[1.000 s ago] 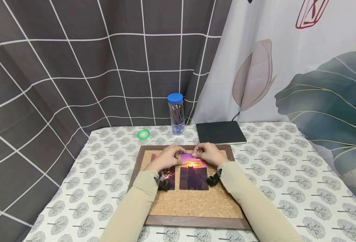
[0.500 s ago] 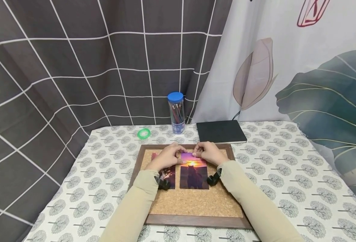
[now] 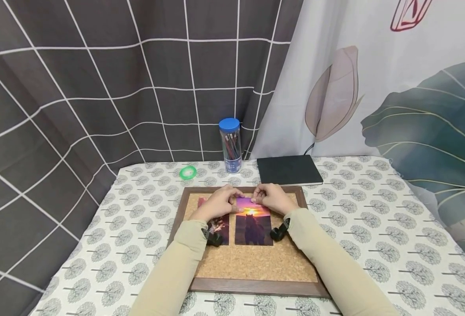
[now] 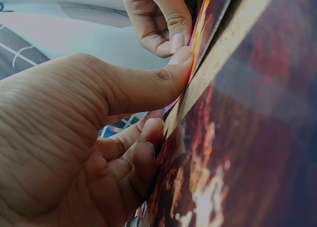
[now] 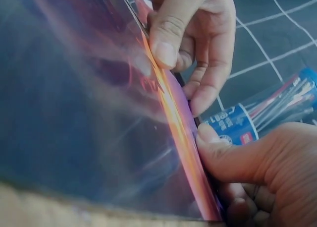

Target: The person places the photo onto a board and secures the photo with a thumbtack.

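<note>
A sunset photo with a dark horse silhouette [image 3: 253,226] lies on a framed cork board [image 3: 256,265]. My left hand [image 3: 216,204] holds the photo by its upper left corner, thumb on the picture face and fingers curled near the top edge. At the top edge, toward the right corner, my right hand [image 3: 273,198] pinches the photo between thumb and fingers. Close up in the right wrist view, the photo's top strip [image 5: 181,133] curves slightly between the two thumbs. Left of it a second dark, reddish photo [image 3: 219,228] lies partly hidden beneath my left hand and wrist camera.
Behind the board stand a blue-lidded clear tube of pencils [image 3: 230,147] and a green roll of tape [image 3: 187,172]. A black notebook-like flat thing [image 3: 289,170] lies at the back right. The tablecloth [image 3: 137,237] has a tree print; curtains [image 3: 157,87] hang behind.
Both hands stay at the photo's top corners with hardly any movement. The whole head view has shifted slightly, so the table things sit a little higher in it.
</note>
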Motion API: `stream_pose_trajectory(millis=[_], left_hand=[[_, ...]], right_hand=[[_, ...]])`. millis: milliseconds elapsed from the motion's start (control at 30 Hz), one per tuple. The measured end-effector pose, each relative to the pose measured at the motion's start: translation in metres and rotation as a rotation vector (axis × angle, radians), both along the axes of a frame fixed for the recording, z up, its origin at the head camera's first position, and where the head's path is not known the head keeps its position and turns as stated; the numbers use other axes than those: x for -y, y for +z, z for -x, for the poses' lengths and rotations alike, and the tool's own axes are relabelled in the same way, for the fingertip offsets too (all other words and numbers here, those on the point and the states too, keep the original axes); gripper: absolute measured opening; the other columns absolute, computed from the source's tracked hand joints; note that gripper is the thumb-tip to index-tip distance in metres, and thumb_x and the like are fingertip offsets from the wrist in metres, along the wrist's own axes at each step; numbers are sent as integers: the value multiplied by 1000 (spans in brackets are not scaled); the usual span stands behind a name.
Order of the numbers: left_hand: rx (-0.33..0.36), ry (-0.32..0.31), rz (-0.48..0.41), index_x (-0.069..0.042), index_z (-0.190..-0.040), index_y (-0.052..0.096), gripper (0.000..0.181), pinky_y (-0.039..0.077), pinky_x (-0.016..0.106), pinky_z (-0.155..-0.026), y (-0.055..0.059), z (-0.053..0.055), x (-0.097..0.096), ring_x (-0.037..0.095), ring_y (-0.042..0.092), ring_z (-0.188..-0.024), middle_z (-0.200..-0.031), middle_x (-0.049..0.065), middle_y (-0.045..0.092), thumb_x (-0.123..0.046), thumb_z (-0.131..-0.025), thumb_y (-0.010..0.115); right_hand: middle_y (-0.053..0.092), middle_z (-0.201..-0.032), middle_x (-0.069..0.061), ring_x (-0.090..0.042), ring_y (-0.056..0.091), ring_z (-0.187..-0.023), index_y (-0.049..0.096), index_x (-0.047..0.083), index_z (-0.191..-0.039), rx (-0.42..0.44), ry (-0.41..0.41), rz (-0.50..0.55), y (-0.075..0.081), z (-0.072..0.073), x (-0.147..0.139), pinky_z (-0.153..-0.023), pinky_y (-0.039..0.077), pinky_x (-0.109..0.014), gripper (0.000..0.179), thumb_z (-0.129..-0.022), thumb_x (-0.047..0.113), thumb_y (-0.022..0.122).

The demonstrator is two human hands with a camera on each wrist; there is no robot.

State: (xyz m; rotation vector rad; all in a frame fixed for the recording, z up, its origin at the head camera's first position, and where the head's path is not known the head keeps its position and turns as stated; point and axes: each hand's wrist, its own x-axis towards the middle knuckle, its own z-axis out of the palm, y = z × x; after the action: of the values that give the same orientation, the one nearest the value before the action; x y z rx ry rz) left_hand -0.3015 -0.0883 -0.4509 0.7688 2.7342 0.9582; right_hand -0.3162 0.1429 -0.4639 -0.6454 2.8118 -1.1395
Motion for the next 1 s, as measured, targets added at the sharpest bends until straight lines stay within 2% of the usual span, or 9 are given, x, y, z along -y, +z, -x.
stream_pose_trajectory(millis=[233, 567, 800, 1000], left_hand=[[4, -3, 7, -15, -122, 69, 41, 47, 31, -76, -1, -2, 0, 13, 53, -83, -94, -1, 53, -24, -84, 83], [12, 8, 11, -16, -122, 69, 41, 47, 32, -78, -2, -2, 0, 13, 54, -84, -95, -1, 53, -24, -85, 83], [-3, -4, 7, -15, -122, 69, 40, 48, 31, -77, -1, 0, 1, 13, 54, -84, -97, -1, 54, -24, -85, 83], [-13, -10, 14, -14, -121, 69, 40, 47, 30, -77, 0, -1, 0, 12, 53, -83, -95, -1, 54, -25, -85, 82]], right_hand=[[62, -74, 3, -13, 56, -69, 68, 16, -83, 4, -6, 38, -5, -1, -2, -66, 47, -29, 8, -89, 16, 73], [61, -74, 1, -14, 56, -70, 68, 13, -84, 14, -20, 38, 1, -7, 2, -68, 47, -31, 10, -90, 17, 75], [61, -73, 0, -14, 55, -69, 67, 12, -83, 1, -25, 22, 2, -6, 3, -67, 46, -30, 10, -90, 14, 74], [61, -74, 0, -14, 55, -70, 67, 12, -84, 19, -11, 50, -1, -4, 0, -67, 46, -30, 9, -90, 16, 73]])
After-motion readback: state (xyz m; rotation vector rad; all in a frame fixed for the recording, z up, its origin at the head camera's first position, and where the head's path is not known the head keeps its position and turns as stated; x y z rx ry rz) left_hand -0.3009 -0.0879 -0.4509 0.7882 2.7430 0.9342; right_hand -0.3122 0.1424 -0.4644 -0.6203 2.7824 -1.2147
